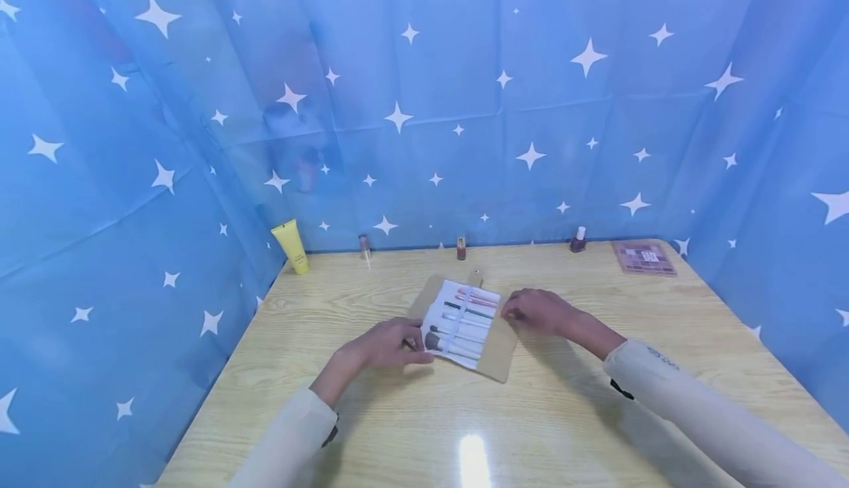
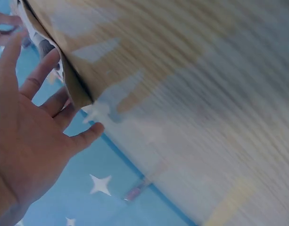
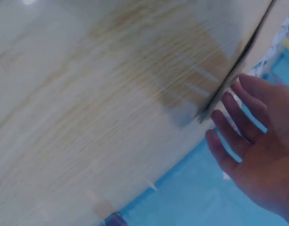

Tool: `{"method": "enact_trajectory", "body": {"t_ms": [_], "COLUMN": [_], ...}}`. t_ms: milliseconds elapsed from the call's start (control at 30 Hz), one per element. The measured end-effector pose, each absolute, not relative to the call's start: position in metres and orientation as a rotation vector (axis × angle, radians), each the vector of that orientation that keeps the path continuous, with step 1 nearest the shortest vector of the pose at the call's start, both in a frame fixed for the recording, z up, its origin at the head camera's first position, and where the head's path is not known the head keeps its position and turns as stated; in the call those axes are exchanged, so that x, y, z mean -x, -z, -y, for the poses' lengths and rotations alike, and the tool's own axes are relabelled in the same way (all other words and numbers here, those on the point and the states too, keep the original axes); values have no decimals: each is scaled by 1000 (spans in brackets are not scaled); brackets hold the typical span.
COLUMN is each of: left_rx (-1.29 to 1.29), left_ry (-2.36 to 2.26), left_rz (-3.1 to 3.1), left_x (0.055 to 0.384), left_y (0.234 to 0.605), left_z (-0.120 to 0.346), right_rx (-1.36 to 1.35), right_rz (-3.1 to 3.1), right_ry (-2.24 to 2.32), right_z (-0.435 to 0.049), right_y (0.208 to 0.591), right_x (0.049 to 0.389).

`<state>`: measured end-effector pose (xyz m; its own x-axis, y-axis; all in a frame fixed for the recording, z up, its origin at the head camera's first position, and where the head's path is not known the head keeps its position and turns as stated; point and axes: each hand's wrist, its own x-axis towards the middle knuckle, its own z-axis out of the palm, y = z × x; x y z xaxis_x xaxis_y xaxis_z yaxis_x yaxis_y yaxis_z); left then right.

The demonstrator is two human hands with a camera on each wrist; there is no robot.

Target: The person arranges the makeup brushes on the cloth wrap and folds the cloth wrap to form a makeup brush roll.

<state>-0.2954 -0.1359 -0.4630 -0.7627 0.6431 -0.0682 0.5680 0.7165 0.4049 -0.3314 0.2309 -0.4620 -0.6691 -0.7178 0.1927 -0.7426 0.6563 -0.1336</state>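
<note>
A beige makeup brush case (image 1: 499, 351) lies unfolded on the table, its white inner panel facing up. Several makeup brushes (image 1: 458, 344), some with white handles and some pink, sit side by side under a clear strap across that panel. At the case's near left corner, my left hand (image 1: 385, 344) holds the edge between thumb and fingers. My right hand (image 1: 540, 312) pinches the right edge by the upper corner. In the right wrist view the thumb and forefinger of the right hand (image 3: 262, 127) meet the edge, with the other fingers spread loosely.
Along the table's back edge stand a yellow tube (image 1: 292, 246), a slim lip gloss tube (image 1: 365, 246), a small dark red bottle (image 1: 460, 248) and a white-capped nail polish bottle (image 1: 578, 240). A pink palette (image 1: 643, 258) lies at the back right. Blue star-patterned curtains (image 1: 451, 75) surround the table.
</note>
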Motion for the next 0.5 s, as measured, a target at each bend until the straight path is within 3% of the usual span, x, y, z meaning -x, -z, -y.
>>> {"method": "enact_trajectory", "body": {"t_ms": [300, 500], "left_rx": [-1122, -1105], "left_ry": [-534, -611], "left_rz": [-2672, -2681], "left_x": [277, 272], "left_y": [457, 461], "left_z": [120, 116], "right_rx": [-1239, -1222], "right_rz": [2833, 2826], "right_ry": [-352, -467], "right_z": [-232, -234], "right_y": [463, 462], "right_x": [340, 329]}}
